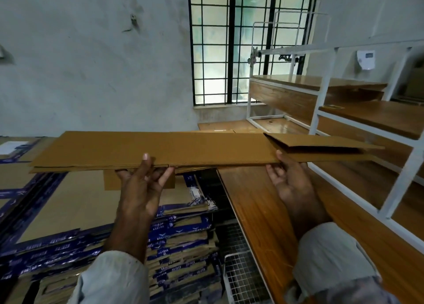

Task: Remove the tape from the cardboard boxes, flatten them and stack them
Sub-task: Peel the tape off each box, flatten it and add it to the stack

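Observation:
A flattened brown cardboard box [160, 149] is held level in front of me, above the stack. My left hand [140, 184] grips its near edge, thumb on top and fingers underneath. My right hand [291, 184] holds the near edge further right, thumb on top, where a loose flap [321, 144] stands slightly open. Below lies a tall stack of flattened boxes [183, 239] with blue printed tape along their edges. No tape shows on the box I hold.
A wooden table top [263, 212] lies to the right under my right arm. White metal-framed wooden furniture [321, 111] is piled at the right. A wire mesh basket [243, 278] stands below. A barred window [229, 46] is straight ahead.

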Demonstrator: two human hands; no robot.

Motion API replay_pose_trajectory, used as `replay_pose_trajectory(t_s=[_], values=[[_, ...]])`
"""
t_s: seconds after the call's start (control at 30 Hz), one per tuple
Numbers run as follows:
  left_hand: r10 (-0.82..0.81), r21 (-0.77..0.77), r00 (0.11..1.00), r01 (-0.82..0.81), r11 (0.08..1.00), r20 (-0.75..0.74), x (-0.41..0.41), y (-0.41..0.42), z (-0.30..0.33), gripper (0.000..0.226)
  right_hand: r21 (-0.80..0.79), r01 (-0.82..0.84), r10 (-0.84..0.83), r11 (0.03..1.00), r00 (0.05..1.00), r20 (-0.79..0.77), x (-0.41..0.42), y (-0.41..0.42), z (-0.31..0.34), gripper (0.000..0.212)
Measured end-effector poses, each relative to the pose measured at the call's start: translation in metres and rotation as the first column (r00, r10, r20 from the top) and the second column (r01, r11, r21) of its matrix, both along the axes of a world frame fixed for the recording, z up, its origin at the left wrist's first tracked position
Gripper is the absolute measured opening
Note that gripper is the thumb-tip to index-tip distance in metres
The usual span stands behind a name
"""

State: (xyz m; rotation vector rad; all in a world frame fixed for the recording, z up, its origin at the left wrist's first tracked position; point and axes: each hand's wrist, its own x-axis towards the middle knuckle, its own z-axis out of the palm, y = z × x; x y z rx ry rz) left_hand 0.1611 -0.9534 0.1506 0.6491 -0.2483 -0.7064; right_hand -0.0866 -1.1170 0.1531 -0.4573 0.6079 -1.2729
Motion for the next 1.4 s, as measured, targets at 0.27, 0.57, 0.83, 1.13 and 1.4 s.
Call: replay_pose_trajectory(t_s=[0.27, 0.57, 0.83, 1.13, 1.4], values=[[-0.048, -0.002, 0.998, 0.048, 0.999, 0.046, 0.093, -0.163, -0.023, 0.062, 0.055, 0.004, -0.003, 0.998, 1.000, -0.014, 0.091, -0.174, -0.022, 0.055], [-0.139, 0.048, 0.988, 0.136, 0.990, 0.062, 0.205, -0.405, -0.017, 0.073, 0.074, 0.008, -0.007, 0.997, 1.000, -0.023, 0.180, -0.413, -0.027, 0.036], [-0.081, 0.361, 0.990, 0.119, 0.925, -0.119, 0.225, -0.518, -0.115, 0.048, 0.208, -0.085, 0.137, 0.974, 0.959, -0.250, 0.206, -0.542, -0.134, 0.011], [-0.109, 0.793, 0.991, 0.131, 0.596, -0.082, 0.216, -0.511, -0.226, 0.036, 0.319, -0.008, 0.186, 0.948, 0.825, -0.534, 0.196, -0.550, -0.240, 0.053], [-0.151, 0.857, 0.988, 0.081, 0.508, -0.004, 0.228, -0.519, -0.226, 0.043, 0.189, 0.131, 0.029, 0.973, 0.745, -0.667, 0.207, -0.539, -0.250, 0.032]])
